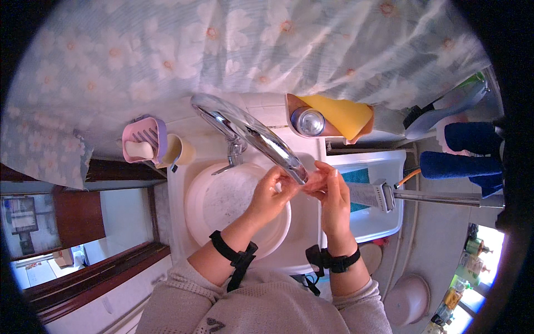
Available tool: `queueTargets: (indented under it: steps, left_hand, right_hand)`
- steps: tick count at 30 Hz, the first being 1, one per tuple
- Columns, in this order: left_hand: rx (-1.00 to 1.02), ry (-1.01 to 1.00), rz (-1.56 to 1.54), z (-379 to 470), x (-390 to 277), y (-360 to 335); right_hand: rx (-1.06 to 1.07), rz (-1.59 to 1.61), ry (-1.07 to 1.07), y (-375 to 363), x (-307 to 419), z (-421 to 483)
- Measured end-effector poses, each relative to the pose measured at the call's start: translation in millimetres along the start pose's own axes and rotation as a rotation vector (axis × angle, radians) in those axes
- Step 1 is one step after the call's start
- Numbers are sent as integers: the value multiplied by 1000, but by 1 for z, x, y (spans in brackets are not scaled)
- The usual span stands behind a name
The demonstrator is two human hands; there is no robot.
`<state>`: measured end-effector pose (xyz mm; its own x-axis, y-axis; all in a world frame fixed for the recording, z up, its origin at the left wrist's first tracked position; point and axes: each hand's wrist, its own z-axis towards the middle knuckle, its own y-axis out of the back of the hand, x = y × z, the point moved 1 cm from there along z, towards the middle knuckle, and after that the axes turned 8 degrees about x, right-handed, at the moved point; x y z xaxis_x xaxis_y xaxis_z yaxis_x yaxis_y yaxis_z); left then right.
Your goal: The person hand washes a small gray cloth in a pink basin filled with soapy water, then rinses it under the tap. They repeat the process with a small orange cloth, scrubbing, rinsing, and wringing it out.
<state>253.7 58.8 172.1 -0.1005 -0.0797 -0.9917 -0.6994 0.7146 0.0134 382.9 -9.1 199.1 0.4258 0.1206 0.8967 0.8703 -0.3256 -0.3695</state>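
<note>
A chrome faucet (254, 137) arches over the sink from its back edge, and its spout tip hangs between my hands. My left hand (271, 190) is left of the tip, its thumb and fingers curled and partly hidden by the spout. Right of the tip, my right hand (333, 188) has its fingers bent and spread, with no object visible in it. Both hands look wet; a water stream cannot be made out. Below my left hand, a round white basin (195, 208) sits in the white sink (306, 234), with cloudy liquid or dark specks at its bottom.
Left of the faucet are a pink soap dish (129, 129) with white soap and a yellow cup (185, 152). Behind stands a holder with a glass jar (309, 122) and yellow cloth (340, 110). A washboard-like metal grater (371, 196) lies over the right sink (392, 167). Blue towels (459, 165) hang right.
</note>
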Motion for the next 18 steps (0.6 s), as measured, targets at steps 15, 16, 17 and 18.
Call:
queueTargets:
  steps: [15, 16, 17, 18]
  left_hand:
    - [74, 111, -307, 6, -5, 15]
    - [114, 43, -325, 6, -5, 14]
    - [187, -43, -357, 5, -4, 12]
    - [129, -8, -237, 5, -2, 13]
  right_hand:
    - [62, 293, -16, -6, 2, -5]
    - [63, 293, -5, -6, 4, -4]
    - [57, 303, -5, -7, 5, -4]
    - [62, 320, -3, -7, 6, -3]
